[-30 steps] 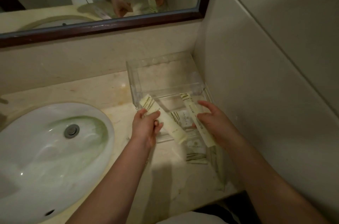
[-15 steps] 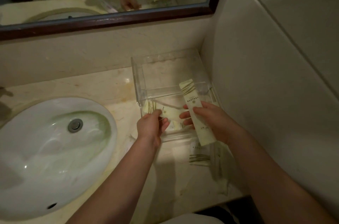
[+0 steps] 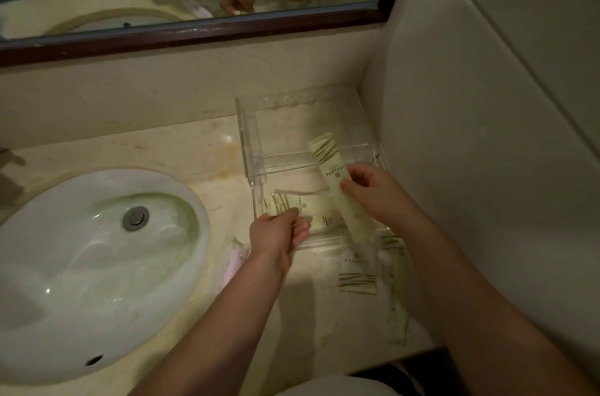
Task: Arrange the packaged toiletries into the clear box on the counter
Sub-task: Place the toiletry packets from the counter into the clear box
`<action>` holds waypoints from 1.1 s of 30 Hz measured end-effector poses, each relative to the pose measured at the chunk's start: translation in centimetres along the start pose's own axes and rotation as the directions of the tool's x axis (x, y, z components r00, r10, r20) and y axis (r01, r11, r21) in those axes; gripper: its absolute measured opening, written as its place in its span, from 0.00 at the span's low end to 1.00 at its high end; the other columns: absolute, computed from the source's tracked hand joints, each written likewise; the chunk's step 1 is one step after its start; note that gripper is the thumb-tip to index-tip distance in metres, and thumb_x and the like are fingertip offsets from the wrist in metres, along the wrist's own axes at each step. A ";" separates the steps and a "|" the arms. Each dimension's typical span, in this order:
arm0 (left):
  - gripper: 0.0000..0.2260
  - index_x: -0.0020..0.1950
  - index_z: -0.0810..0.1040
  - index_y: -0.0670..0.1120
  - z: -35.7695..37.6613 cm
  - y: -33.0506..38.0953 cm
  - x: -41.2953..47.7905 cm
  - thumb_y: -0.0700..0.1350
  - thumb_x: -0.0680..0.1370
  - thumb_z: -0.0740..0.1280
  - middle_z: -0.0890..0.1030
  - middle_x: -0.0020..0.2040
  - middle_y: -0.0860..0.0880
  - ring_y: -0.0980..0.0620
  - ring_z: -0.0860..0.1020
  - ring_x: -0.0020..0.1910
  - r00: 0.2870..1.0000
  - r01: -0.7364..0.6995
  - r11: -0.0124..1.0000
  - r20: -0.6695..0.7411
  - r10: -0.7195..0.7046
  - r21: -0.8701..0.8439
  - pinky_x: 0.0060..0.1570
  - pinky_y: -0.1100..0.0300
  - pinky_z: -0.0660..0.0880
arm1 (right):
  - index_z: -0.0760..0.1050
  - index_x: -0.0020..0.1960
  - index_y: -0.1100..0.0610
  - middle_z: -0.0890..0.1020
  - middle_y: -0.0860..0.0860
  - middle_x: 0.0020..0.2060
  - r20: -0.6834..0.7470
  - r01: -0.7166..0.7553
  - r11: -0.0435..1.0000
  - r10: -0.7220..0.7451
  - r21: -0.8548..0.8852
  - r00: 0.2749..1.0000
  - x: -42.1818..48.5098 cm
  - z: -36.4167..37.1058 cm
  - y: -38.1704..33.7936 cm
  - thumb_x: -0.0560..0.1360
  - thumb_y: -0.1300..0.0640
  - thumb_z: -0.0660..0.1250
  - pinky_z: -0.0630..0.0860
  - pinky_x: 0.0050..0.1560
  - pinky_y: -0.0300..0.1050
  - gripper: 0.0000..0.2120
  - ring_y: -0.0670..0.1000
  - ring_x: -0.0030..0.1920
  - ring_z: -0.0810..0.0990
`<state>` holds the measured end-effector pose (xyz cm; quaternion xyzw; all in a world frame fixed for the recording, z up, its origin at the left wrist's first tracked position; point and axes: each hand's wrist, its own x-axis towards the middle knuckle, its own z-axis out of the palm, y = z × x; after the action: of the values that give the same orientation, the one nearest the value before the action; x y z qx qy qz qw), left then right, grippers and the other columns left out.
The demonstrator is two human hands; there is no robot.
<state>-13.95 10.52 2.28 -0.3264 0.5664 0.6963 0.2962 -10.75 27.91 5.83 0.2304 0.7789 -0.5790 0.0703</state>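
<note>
A clear box (image 3: 251,142) with two compartments stands in the counter's back right corner. My left hand (image 3: 277,235) pinches a pale striped packet (image 3: 292,205) that lies across the box's near compartment. My right hand (image 3: 376,194) grips a long pale striped packet (image 3: 334,175), held lengthwise over the box with its far end above the divider. A small flat packet (image 3: 356,275) lies on the counter just in front of the box. More pale packets (image 3: 397,308) lie to its right, partly hidden by my right forearm.
A white sink basin (image 3: 81,266) fills the counter's left side. A pink-and-white wrapped item (image 3: 232,262) lies between the basin and my left wrist. The tiled wall (image 3: 470,152) runs close along the box's right side. A framed mirror (image 3: 207,33) hangs behind.
My left hand has lowered its packet from a raised diagonal into the near compartment. My right hand has carried the long packet farther over the box.
</note>
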 end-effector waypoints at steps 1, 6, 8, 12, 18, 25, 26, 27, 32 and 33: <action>0.05 0.51 0.75 0.33 0.0 -0.2 0.0 0.34 0.77 0.66 0.80 0.33 0.41 0.55 0.78 0.23 1.000 0.021 1.000 0.004 -0.021 0.001 0.24 0.65 0.77 | 0.81 0.50 0.46 0.85 0.45 0.46 0.007 0.049 0.992 -0.048 -0.113 0.999 0.4 -0.1 0.0 0.77 0.58 0.66 0.79 0.50 0.45 0.08 0.46 0.48 0.84; 0.05 0.48 0.75 0.33 -0.4 -0.4 0.5 0.33 0.79 0.60 0.81 0.32 0.41 0.54 0.80 0.22 0.997 0.081 0.995 0.014 -0.082 0.049 0.22 0.65 0.76 | 0.82 0.57 0.53 0.85 0.49 0.53 0.225 0.182 0.837 -0.073 -0.516 0.972 3.7 0.9 0.1 0.77 0.58 0.65 0.75 0.58 0.46 0.11 0.48 0.54 0.80; 0.05 0.47 0.74 0.34 -0.6 -0.2 0.8 0.33 0.79 0.60 0.80 0.36 0.40 0.55 0.80 0.22 0.994 0.105 0.992 0.009 -0.106 0.066 0.21 0.65 0.75 | 0.82 0.57 0.53 0.84 0.50 0.54 0.278 0.194 0.775 -0.025 -0.602 0.960 4.6 1.8 0.5 0.77 0.58 0.64 0.74 0.55 0.43 0.12 0.48 0.53 0.80; 0.06 0.47 0.74 0.35 -1.3 0.6 0.4 0.33 0.80 0.58 0.79 0.39 0.40 0.53 0.81 0.24 0.982 0.176 0.982 0.053 -0.179 0.070 0.22 0.63 0.77 | 0.83 0.53 0.51 0.82 0.47 0.45 0.253 0.179 0.785 -0.029 -0.593 0.967 5.3 3.2 1.5 0.76 0.58 0.65 0.69 0.45 0.39 0.10 0.46 0.46 0.78; 0.08 0.54 0.76 0.33 -3.2 1.7 -0.9 0.34 0.79 0.61 0.82 0.43 0.40 0.48 0.82 0.37 0.988 0.091 0.981 0.107 -0.110 0.171 0.32 0.60 0.81 | 0.83 0.51 0.53 0.82 0.48 0.45 0.261 0.219 0.799 -0.081 -0.560 0.962 5.1 4.2 2.5 0.75 0.58 0.68 0.69 0.40 0.35 0.08 0.44 0.43 0.76; 0.10 0.51 0.84 0.45 -4.3 -1.1 -1.7 0.39 0.75 0.64 0.85 0.47 0.47 0.48 0.83 0.46 0.875 -0.419 0.393 0.247 0.417 0.819 0.52 0.59 0.77 | 0.83 0.56 0.51 0.82 0.53 0.49 0.234 0.276 0.703 -0.158 -0.656 0.959 4.3 5.5 2.8 0.75 0.53 0.68 0.73 0.51 0.43 0.12 0.52 0.51 0.80; 0.11 0.52 0.84 0.45 -4.3 -1.5 -1.6 0.39 0.74 0.64 0.85 0.48 0.47 0.47 0.83 0.47 0.868 -0.422 0.378 0.246 0.432 0.824 0.52 0.60 0.76 | 0.83 0.57 0.50 0.81 0.54 0.49 0.220 0.283 0.693 -0.181 -0.663 0.959 4.0 5.8 3.1 0.75 0.53 0.68 0.72 0.51 0.44 0.12 0.54 0.51 0.79; 0.11 0.52 0.84 0.45 -4.3 -1.7 -1.6 0.39 0.74 0.64 0.85 0.49 0.47 0.47 0.82 0.47 0.850 -0.437 0.351 0.252 0.463 0.828 0.51 0.62 0.74 | 0.83 0.57 0.50 0.81 0.54 0.48 0.203 0.287 0.693 -0.202 -0.662 0.958 3.8 6.1 3.3 0.75 0.52 0.68 0.71 0.51 0.43 0.12 0.54 0.52 0.79; 0.11 0.54 0.82 0.43 -4.9 -2.7 -1.4 0.36 0.73 0.67 0.83 0.53 0.47 0.49 0.81 0.48 0.753 -0.540 0.192 0.368 0.546 0.819 0.48 0.68 0.68 | 0.81 0.58 0.48 0.80 0.52 0.49 0.249 0.340 0.698 -0.234 -0.630 0.940 2.9 6.3 3.4 0.73 0.55 0.69 0.71 0.52 0.45 0.13 0.53 0.53 0.76; 0.11 0.54 0.82 0.43 -5.0 -2.8 -1.4 0.37 0.72 0.67 0.82 0.53 0.47 0.48 0.81 0.47 0.742 -0.551 0.164 0.390 0.546 0.818 0.47 0.68 0.67 | 0.81 0.57 0.48 0.79 0.51 0.48 0.265 0.345 0.696 -0.225 -0.630 0.938 2.8 6.2 3.3 0.73 0.55 0.69 0.71 0.52 0.45 0.13 0.52 0.54 0.76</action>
<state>-10.28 6.04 0.96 0.1153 0.9230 0.3340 0.1526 -12.76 23.62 -0.08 0.0164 0.9513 -0.2826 0.1221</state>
